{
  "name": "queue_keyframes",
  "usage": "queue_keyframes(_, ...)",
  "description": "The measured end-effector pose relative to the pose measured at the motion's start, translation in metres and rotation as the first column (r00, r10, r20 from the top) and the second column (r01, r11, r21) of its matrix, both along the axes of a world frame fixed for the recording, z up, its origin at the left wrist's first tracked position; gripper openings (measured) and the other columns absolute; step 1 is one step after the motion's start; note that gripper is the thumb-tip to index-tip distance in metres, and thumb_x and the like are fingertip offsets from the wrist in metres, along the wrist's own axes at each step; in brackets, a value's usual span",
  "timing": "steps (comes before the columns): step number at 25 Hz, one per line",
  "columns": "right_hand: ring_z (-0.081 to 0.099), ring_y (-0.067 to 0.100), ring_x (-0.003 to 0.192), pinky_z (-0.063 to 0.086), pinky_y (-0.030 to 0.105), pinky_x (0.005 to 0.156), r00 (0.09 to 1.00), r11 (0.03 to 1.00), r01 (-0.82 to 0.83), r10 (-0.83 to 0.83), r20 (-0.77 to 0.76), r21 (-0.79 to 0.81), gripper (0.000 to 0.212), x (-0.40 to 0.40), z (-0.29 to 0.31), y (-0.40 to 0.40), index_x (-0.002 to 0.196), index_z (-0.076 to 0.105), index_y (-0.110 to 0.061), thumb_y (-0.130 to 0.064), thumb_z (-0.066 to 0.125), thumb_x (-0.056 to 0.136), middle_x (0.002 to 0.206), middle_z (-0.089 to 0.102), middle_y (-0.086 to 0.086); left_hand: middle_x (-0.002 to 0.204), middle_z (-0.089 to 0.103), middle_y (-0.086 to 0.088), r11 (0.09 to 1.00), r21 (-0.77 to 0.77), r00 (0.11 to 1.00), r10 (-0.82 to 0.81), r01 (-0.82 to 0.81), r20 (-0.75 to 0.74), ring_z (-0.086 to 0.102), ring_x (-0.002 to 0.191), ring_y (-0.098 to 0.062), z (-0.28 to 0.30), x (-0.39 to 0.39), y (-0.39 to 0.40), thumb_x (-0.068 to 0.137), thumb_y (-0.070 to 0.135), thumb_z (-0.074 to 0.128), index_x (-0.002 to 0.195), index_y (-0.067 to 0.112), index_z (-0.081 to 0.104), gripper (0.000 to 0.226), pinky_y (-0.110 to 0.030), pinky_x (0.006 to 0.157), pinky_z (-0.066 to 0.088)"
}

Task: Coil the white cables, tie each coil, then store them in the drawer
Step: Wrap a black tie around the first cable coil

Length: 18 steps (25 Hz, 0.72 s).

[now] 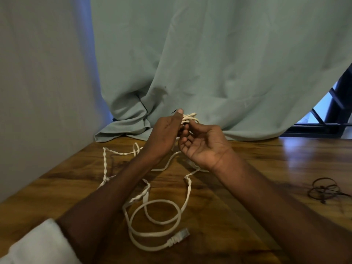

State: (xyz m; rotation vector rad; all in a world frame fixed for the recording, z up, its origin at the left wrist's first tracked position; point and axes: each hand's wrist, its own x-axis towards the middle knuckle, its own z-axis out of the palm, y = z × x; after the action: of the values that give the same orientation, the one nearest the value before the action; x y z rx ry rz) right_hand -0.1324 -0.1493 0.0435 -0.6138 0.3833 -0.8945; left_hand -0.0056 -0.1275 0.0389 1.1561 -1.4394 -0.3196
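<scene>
1. Winding the white cable (152, 206) into a coil (189, 118) is the step I am judging to be in hand, and it is only begun: a few turns are bunched up at my fingers while most of the cable is lying loose on the table (266, 159).
2. Doing this well, I think, means keeping each new loop the same size as the last and feeding the slack in gently, since the loose run is twisting and kinking across the wood and could snag.
3. I am also guessing the plug end (179, 237), lying nearest me, should come in last so it is not whipping about.
4. My left hand (163, 134) is gripping the coil, thumb up on top of it and fingers curled round it from the left.
5. My right hand (203, 145) is turned palm up just beside the left, fingers half curled and reaching into the loops; whether they are actually pinching a strand, I cannot tell.
6. Both hands are hovering above the far part of the table, in front of the curtain (209, 63).
7. A dark tie (323, 189) is lying well apart on my right, not yet used.
8. No drawer is showing.
</scene>
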Motion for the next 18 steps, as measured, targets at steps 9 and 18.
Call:
queue_keyframes(9,0.054,0.006,0.051,0.047,0.019,0.049,0.995,0.996,0.092,-0.092,0.038,0.018,0.009,0.008,-0.003,0.005,0.096,0.068,-0.008,-0.017,0.069,0.096,0.07,0.06,0.001,0.052,0.064,0.013,0.996,-0.08,0.998,0.043,-0.046,-0.036,0.06,0.052,0.003,-0.001,-0.011,0.008,0.114,0.029,0.038,0.066,0.022,0.065,0.055,-0.011,0.055,0.041)
queue_keyframes(18,0.045,0.005,0.051,0.039,0.016,0.044,0.986,0.986,0.164,-0.164,0.009,0.04,0.012,0.011,-0.003,0.009,0.086,0.066,-0.007,-0.008,0.066,0.098,0.06,0.061,0.001,0.078,0.069,0.0,0.998,0.023,0.965,0.055,-0.051,-0.256,0.066,0.064,0.0,-0.004,-0.013,-0.002,0.109,0.037,0.05,0.099,0.005,0.066,0.037,-0.013,0.056,0.048)
